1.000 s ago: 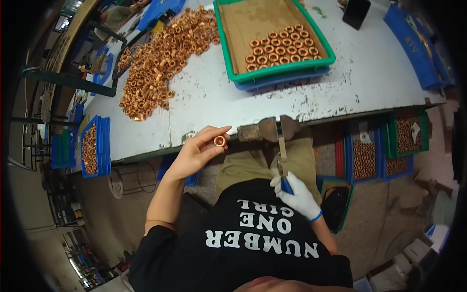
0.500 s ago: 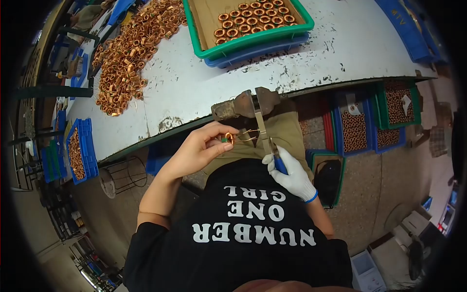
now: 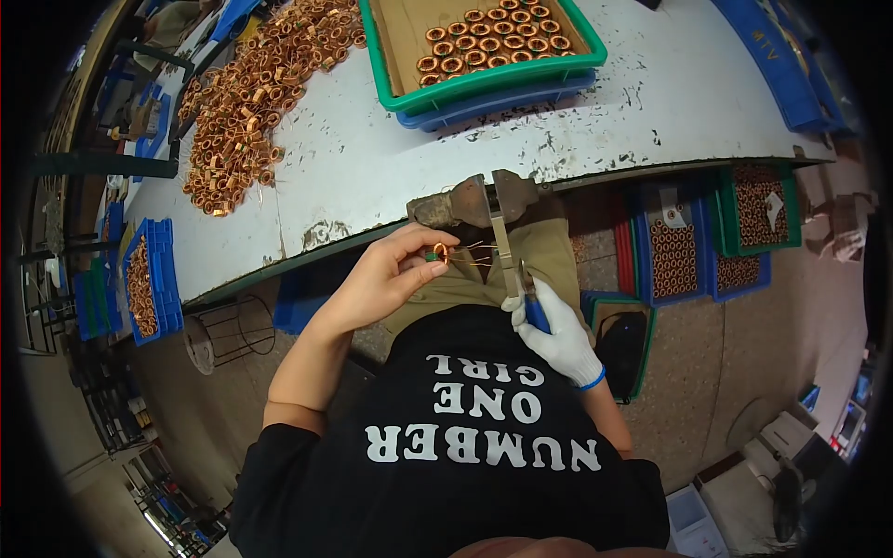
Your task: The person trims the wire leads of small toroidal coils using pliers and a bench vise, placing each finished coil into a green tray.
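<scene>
Between the thumb and fingers of my bare left hand (image 3: 386, 279) is a toroidal copper coil (image 3: 442, 252), with a green patch showing on one side. Thin wire leads stretch from it toward a flat metal bar (image 3: 503, 244). That bar juts toward me from the jaws of a rusty vise (image 3: 473, 203) at the table edge. My right hand (image 3: 561, 342), in a white glove with a blue cuff, is wrapped round blue-handled pliers (image 3: 535, 312). The pliers' head is beside the bar; whether its jaws grip a lead, I cannot make out.
A heap of loose copper coils (image 3: 237, 130) lies on the white table (image 3: 344, 172). Rows of coils fill part of a green tray (image 3: 484, 82), stacked on a blue one. Blue bins (image 3: 153, 279) of coils stand at left, with more crates (image 3: 674, 288) below at right.
My left fingers have shifted on the coil, and it has turned slightly, with its leads a little higher. The right hand with the pliers stays nearly in place.
</scene>
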`<action>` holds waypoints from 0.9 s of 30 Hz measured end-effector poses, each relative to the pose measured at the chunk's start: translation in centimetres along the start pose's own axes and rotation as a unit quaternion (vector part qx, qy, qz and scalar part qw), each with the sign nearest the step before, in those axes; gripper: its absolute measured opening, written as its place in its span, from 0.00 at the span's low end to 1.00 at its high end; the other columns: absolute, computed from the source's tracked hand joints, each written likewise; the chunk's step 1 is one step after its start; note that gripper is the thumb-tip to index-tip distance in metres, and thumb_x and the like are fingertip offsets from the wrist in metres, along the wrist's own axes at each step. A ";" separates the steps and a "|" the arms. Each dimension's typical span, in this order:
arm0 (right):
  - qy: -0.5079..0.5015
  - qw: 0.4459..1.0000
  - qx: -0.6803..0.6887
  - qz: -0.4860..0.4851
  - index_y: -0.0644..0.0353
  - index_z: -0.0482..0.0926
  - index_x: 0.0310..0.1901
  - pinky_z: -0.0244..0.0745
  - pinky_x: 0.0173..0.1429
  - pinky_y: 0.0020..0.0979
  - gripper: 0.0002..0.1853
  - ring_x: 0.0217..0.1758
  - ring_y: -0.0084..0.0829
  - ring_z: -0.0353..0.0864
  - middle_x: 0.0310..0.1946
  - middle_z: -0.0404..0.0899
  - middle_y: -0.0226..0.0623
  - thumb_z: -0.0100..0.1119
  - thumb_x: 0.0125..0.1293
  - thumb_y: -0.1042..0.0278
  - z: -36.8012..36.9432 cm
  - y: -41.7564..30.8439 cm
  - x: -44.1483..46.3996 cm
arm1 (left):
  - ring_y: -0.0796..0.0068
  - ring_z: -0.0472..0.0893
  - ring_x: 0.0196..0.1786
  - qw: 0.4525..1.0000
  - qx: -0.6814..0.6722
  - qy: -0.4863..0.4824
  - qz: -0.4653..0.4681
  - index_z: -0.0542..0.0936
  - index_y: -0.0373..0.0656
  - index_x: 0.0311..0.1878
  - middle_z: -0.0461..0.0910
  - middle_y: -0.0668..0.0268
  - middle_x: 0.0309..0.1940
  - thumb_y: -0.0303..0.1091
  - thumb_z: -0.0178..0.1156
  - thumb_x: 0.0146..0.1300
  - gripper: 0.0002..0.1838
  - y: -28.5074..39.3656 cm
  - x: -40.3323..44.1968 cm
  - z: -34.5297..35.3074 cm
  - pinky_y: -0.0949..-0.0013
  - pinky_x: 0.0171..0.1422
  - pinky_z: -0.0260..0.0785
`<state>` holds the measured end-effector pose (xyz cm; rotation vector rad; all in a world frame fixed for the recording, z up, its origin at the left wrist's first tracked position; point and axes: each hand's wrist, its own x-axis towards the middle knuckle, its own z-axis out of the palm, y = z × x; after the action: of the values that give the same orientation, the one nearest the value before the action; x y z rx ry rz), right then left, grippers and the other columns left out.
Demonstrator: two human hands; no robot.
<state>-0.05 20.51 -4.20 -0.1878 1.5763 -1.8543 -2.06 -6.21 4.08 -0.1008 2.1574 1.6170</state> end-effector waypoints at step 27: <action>0.030 0.999 -0.001 -0.019 0.68 0.64 0.66 0.71 0.52 0.20 0.28 0.45 0.23 0.73 0.46 0.76 0.36 0.49 0.63 0.85 -0.1 0.3 -0.2 | 0.75 0.79 0.45 0.986 -0.134 -0.082 0.062 0.80 0.39 0.46 0.75 0.63 0.48 0.16 0.62 0.61 0.11 -2.9 1.1 1.0 0.80 0.52 0.71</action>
<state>0.20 20.71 -4.38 -0.1655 1.6259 -1.9041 -1.79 -6.00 0.83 0.0835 1.8479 1.9084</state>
